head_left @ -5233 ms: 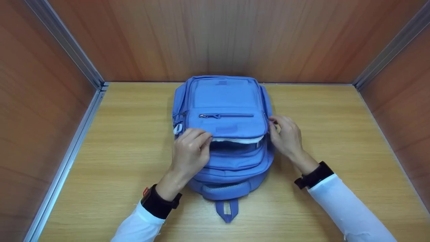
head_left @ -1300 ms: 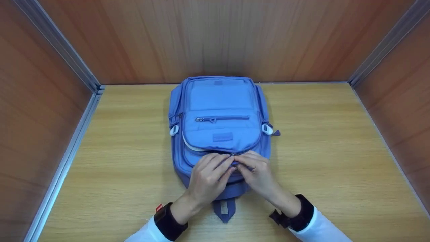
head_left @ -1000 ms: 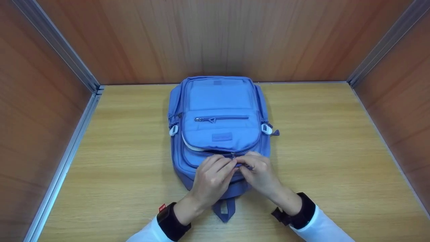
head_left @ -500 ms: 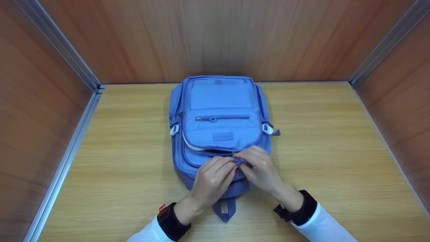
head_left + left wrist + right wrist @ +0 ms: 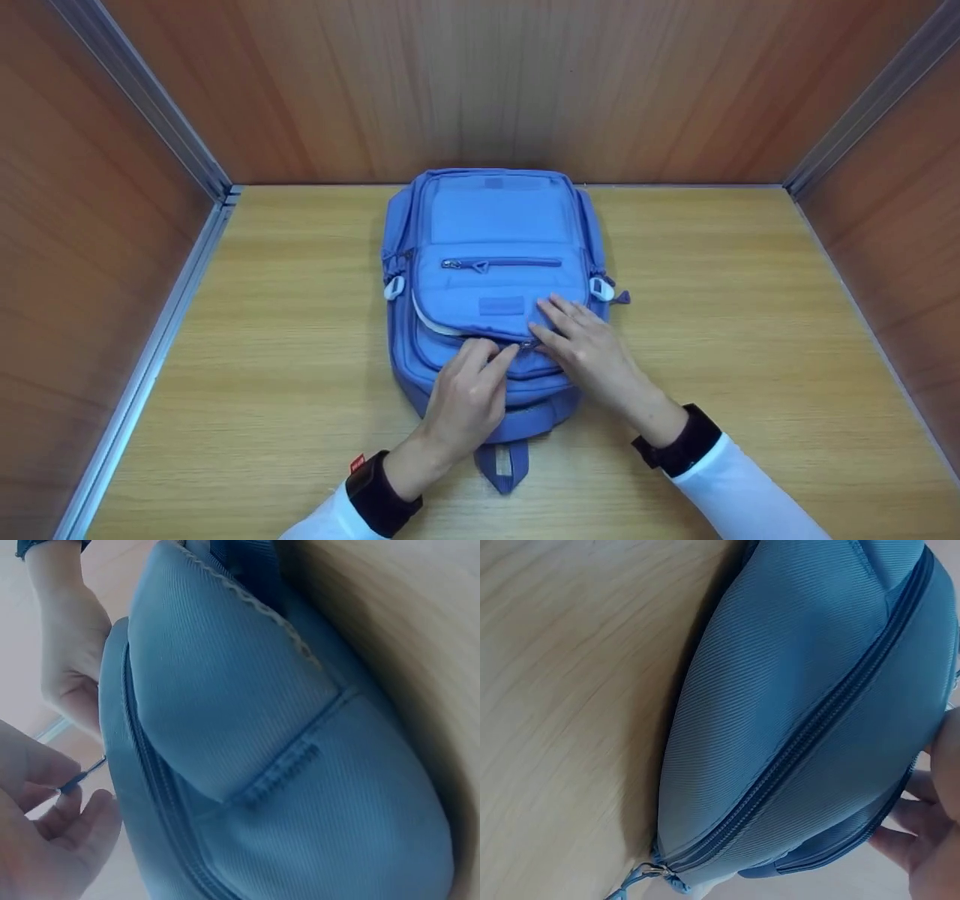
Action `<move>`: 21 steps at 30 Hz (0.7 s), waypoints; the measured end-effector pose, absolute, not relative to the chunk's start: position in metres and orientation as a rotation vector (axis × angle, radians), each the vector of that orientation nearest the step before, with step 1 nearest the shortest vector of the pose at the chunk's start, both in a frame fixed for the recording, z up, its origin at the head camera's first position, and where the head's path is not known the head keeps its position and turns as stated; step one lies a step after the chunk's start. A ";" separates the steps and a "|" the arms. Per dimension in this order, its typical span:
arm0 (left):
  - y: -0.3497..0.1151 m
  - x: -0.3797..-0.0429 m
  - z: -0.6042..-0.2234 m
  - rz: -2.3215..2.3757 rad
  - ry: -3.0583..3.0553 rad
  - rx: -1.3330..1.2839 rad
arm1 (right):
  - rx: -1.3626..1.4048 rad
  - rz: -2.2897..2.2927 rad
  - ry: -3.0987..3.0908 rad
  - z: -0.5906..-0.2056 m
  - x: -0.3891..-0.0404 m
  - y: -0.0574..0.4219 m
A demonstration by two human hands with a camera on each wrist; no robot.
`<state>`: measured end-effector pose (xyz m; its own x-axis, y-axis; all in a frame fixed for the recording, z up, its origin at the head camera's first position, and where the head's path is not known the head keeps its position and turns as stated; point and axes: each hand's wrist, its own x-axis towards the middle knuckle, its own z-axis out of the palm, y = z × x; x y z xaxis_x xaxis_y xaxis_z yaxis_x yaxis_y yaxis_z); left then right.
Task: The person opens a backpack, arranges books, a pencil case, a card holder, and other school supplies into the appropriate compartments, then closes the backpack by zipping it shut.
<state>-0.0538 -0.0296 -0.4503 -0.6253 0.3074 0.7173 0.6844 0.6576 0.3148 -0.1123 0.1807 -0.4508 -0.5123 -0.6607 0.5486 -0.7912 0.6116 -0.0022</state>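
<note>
A blue backpack (image 5: 506,214) lies front up on the table, its carry loop toward me. The front pocket's curved zipper gapes along its left part, where a white lining edge (image 5: 435,322) shows. At the zipper's lower bend my left hand (image 5: 465,397) pinches a small blue zipper pull (image 5: 73,783), seen between thumb and finger in the left wrist view. My right hand (image 5: 596,356) rests on the pocket's lower right with fingers spread and fairly straight. In the right wrist view that hand (image 5: 930,821) touches the pocket's edge.
The wooden table (image 5: 300,300) extends to both sides of the backpack. A wood-panel wall (image 5: 510,90) stands close behind it, with metal-framed side panels left and right. White buckles (image 5: 601,289) sit on the backpack's sides.
Over about five seconds, the pocket's right side has come together and the zipper pull has reached the lower bend. Within the last half second, my right hand let go and moved up onto the pocket.
</note>
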 end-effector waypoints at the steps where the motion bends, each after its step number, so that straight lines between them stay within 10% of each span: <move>1: -0.031 -0.054 -0.451 -0.783 -2.250 -0.750 | 1.160 0.359 -2.324 -0.451 -0.112 0.181; 21: -0.089 -0.053 -0.455 -0.868 -2.295 -0.464 | 1.188 0.548 -2.296 -0.450 -0.114 0.184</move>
<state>-0.0527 -0.0891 -0.4555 -0.7375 0.0986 0.6681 0.5162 0.7203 0.4635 -0.1139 0.1845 -0.4499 -0.4984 -0.6344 0.5909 -0.8329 0.5395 -0.1233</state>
